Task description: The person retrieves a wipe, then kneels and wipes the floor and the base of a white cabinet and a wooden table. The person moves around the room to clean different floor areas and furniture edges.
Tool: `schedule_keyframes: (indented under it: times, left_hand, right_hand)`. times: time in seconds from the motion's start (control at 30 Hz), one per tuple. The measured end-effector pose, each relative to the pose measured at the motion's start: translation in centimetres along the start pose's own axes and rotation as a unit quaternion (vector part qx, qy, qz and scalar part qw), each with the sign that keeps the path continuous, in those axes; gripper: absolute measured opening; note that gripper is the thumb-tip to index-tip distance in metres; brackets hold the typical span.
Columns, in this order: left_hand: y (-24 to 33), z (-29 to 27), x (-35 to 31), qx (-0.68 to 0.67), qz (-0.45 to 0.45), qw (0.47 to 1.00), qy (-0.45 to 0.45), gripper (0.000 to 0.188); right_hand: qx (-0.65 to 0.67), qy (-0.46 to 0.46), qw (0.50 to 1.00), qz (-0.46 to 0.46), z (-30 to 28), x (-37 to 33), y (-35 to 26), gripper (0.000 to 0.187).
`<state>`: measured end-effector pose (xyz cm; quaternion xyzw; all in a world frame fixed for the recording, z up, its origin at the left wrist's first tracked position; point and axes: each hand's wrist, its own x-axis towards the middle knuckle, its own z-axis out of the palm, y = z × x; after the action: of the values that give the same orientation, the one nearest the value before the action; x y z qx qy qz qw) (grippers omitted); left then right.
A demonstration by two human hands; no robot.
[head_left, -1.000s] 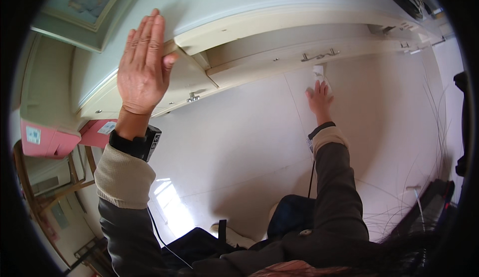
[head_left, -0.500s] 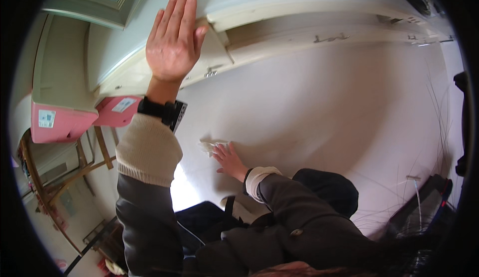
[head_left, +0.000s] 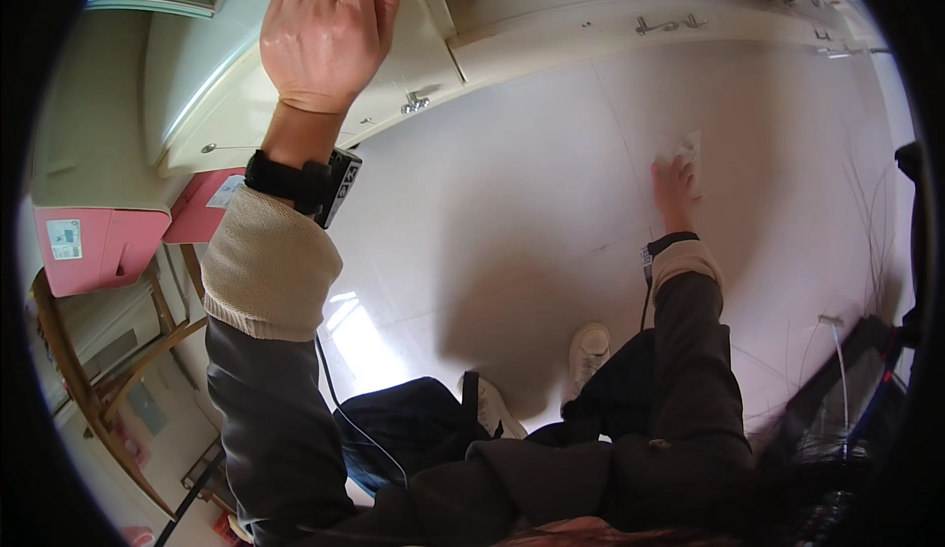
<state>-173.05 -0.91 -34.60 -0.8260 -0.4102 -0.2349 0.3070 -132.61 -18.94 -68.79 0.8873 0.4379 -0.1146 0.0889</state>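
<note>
White cloth [head_left: 694, 146] at the right hand [head_left: 674, 185], left hand [head_left: 325, 37] over the cabinet [head_left: 425, 63]

Cloth: one, white, crumpled, thin; paper or fabric cannot be told. Lies on the pale tiled floor [head_left: 536, 138], right of centre, at the fingers of the right hand, showing past them on the far side and to the right. Visible part longer than wide, its long axis running roughly away from the wearer; remainder hidden by the hand.

Right hand: the nearer by far. Palm down, fingers a little apart, low over the floor and meeting the cloth in view. Whether it pinches the cloth or only presses it cannot be told. Dark wristband [head_left: 672, 241] behind it, cream cuff [head_left: 687, 263].

Left hand: well apart from the cloth, up and to the left of it. Flat, back upward, fingers straight and near together, thumb held off; nothing seen in its grasp. Fingertips cut by the upper edge. It overlaps the cream cabinet; firm contact cannot be confirmed. Black strap [head_left: 285, 183] with a small boxy device [head_left: 342, 186] at the wrist.

Surroundings: metal handle [head_left: 672, 26] on the cabinet front, beyond the cloth; two pale shoes, left [head_left: 499, 409] and right [head_left: 591, 348], nearer the wearer; pink box [head_left: 106, 252] and wooden frame [head_left: 84, 389], far left.
</note>
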Motion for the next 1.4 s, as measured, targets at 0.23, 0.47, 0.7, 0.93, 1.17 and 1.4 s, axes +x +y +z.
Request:
schedule_keyframes:
  times: [0.23, 0.47, 0.7, 0.93, 1.17, 1.4]
  left_hand:
    - [-0.1, 0.9, -0.2, -0.045, -0.016, 0.998, 0.05, 0.047]
    - [-0.6, 1.7, -0.9, -0.065, -0.016, 0.994, 0.082, 0.046]
    - [-0.9, 1.5, -0.8, -0.067, -0.039, 0.995, 0.058, 0.045]
    - [-1.5, 1.1, -1.0, -0.02, -0.019, 0.999, 0.042, 0.05]
    - [-1.5, 2.5, -1.4, 0.026, -0.036, 0.996, 0.071, 0.041]
    - [-1.5, 1.7, -1.3, -0.046, -0.052, 0.996, 0.054, 0.041]
  right_hand:
    - [0.052, 0.099, 0.921, -0.372, 5.1, -19.1, -11.4, 0.072]
    - [0.066, -0.107, 0.759, -0.639, 6.6, -35.2, -19.2, 0.068]
    - [-0.019, -0.149, 0.757, -0.636, 4.7, -29.7, -10.1, 0.073]
    - [-0.046, -0.055, 0.977, -0.201, 0.4, -13.7, -1.5, 0.072]
    - [0.044, -0.036, 0.997, -0.051, 0.2, -6.1, 0.3, 0.069]
    - [0.251, 0.078, 0.934, -0.244, 0.0, -14.2, -8.0, 0.019]
